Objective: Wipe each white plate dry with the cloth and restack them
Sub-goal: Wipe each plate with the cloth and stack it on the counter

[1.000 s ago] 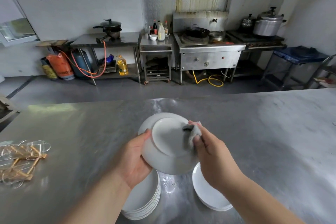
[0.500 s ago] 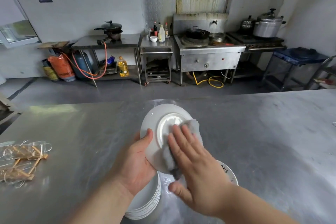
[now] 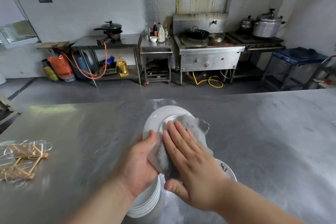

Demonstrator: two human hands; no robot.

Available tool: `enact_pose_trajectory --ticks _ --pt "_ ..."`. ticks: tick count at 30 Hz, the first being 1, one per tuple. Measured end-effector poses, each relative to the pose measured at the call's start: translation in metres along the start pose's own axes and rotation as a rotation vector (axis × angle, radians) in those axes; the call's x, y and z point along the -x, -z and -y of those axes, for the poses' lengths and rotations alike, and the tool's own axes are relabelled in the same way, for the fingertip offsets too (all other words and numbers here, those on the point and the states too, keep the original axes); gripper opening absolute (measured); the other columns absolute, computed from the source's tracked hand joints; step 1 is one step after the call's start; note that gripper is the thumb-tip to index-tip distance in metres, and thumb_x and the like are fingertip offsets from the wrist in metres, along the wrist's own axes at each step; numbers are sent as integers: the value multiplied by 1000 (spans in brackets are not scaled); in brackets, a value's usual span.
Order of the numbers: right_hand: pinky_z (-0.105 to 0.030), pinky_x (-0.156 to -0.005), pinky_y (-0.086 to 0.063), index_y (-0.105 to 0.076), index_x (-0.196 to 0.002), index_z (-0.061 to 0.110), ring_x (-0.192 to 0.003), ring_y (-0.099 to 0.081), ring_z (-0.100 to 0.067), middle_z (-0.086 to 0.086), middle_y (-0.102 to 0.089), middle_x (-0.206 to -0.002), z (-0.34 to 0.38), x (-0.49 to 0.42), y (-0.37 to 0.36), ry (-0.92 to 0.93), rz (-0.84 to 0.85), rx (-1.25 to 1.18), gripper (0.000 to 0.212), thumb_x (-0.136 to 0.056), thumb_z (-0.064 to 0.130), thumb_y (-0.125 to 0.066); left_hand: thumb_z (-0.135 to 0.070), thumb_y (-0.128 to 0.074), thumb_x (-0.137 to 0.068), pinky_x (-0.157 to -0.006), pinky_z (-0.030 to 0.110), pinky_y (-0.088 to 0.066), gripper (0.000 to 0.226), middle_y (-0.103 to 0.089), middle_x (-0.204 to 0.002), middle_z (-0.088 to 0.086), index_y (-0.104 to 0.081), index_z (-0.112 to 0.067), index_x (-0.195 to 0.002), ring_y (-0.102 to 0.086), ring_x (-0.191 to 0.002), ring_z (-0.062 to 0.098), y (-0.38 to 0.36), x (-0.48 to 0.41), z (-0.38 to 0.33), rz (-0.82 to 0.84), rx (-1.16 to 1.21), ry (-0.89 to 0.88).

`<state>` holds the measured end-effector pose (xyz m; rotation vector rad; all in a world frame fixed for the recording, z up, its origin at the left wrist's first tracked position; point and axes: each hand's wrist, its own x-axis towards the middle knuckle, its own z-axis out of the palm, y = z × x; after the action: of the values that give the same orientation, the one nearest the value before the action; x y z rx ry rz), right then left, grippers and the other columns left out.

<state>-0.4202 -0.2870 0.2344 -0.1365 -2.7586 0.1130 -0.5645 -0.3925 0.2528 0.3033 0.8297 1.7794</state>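
Note:
My left hand grips a white plate by its near rim and holds it tilted above the steel table. My right hand lies flat with straight fingers on a grey cloth, pressing it against the plate's face. Below my left wrist stands a stack of several white plates. Another white plate with a dark mark lies on the table under my right wrist, mostly hidden.
The steel table stretches wide to the right and left. A bundle of wooden sticks in clear wrap lies at the left edge. Stoves, pots and gas cylinders stand against the far wall beyond the floor.
My right hand went from pinching the cloth at the plate's right edge to lying flat on it, then slid up and right with the cloth. The plate stays held in the left hand.

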Motion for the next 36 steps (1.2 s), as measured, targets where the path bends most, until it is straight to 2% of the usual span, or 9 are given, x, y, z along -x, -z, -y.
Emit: enact_pose_trajectory --ticks 3,6,11,15,20,27,32,34,36 --pt "-55 -129 -13 -12 -163 5 -161 4 -33 -17 1 -172 -27 -23 22 -88 15 -19 96 -96 73 -12 -24 -40 -111 -97 47 -59 47 -58 -150 25 -56 -1 -149 -66 -129 35 -3 4 8 30 -3 4" --pt "-51 -128 -6 0 -165 18 -160 16 -26 -4 13 -173 -36 -38 34 -243 38 -89 97 -90 80 4 -19 -47 -109 -108 57 -52 43 -60 -146 28 -59 -3 -146 -61 -133 42 -2 4 2 24 -49 -10" --pt "-47 -129 -16 -48 -155 23 -158 -23 -30 -2 -37 -166 -19 -53 35 43 -66 -19 76 -103 66 -13 2 -63 -87 -83 41 -64 39 -76 -112 20 -74 -9 -123 -77 -100 30 -6 2 -8 82 -178 7" --pt "-42 -120 -33 -54 -151 20 -147 -43 -24 -2 -49 -158 -41 -59 39 -73 -192 -155 52 -111 45 -33 -11 -58 -97 -104 54 -55 38 -70 -129 28 -69 -2 -132 -69 -121 41 -8 3 -11 58 -198 -27" --pt "-21 -121 -27 -37 -160 35 -148 -34 -5 19 -34 -163 -43 -33 16 -491 -242 -371 54 -108 48 -27 -12 -58 -99 -116 58 -42 48 -61 -144 29 -58 0 -145 -59 -135 46 2 4 -14 27 -171 -27" --pt "-42 -107 -44 -54 -151 30 -132 -53 -23 6 -55 -150 -42 -71 50 -90 -206 -7 48 -110 49 -36 -15 -58 -96 -97 51 -59 39 -65 -135 32 -71 -3 -131 -69 -119 44 -14 -6 -19 117 -179 -30" --pt "-24 -121 -27 -32 -161 36 -149 -30 -4 18 -31 -164 -48 -48 26 -528 -367 -344 54 -109 49 -31 -21 -56 -100 -101 49 -57 42 -63 -143 26 -68 -1 -136 -61 -135 41 -6 -15 -22 161 -54 -136" --pt "-15 -113 -26 -26 -159 43 -139 -26 19 36 -26 -154 -38 -37 6 -660 -402 -498 56 -105 51 -32 -21 -53 -104 -103 48 -56 41 -62 -145 26 -67 -2 -138 -59 -136 40 -3 -18 -12 151 -34 -148" --pt "-15 -103 -30 -29 -157 45 -123 -31 30 37 -33 -144 -41 -36 -2 -735 -414 -555 53 -104 52 -34 -21 -52 -107 -105 46 -54 40 -60 -147 23 -64 -4 -141 -57 -139 38 -2 -20 -3 179 -69 -130"
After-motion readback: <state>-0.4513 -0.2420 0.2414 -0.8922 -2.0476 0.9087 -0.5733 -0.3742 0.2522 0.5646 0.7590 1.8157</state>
